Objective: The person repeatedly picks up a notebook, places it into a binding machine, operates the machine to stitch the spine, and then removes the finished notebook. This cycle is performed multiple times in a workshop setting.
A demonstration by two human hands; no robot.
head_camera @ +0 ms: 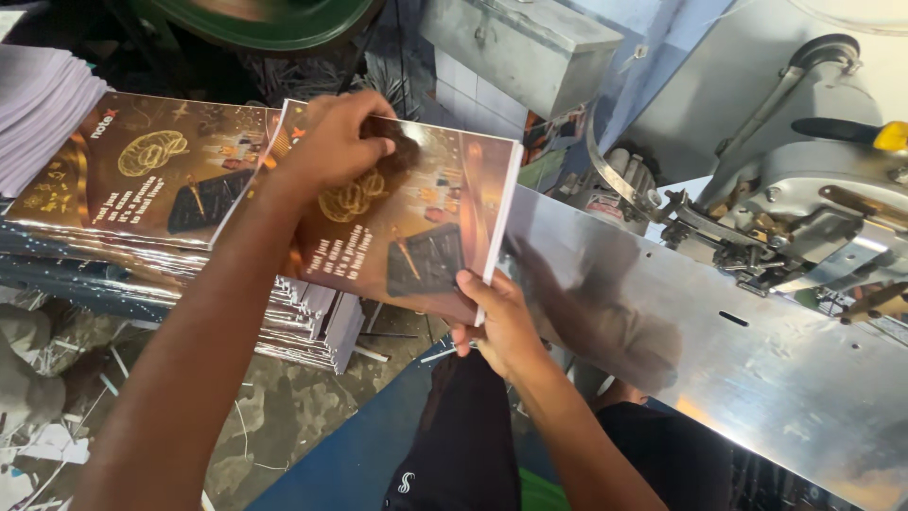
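Observation:
I hold a thin booklet (pixel 426 222) with a glossy brown and gold cover, tilted, between a stack of the same booklets (pixel 142 180) on my left and a shiny metal plate (pixel 681 322) on my right. My left hand (pixel 342 142) presses on the booklet's cover near its top, fingers curled. At the lower right corner my right hand (pixel 497 317) grips its edge, beside the plate. The booklet's white page edges face the plate.
A grey stapling machine head (pixel 813 199) stands at the right over the plate. Behind sits a metal box (pixel 520 43). A pile of white sheets (pixel 43 104) lies at the far left. Paper scraps litter the floor (pixel 57 426) below the stack.

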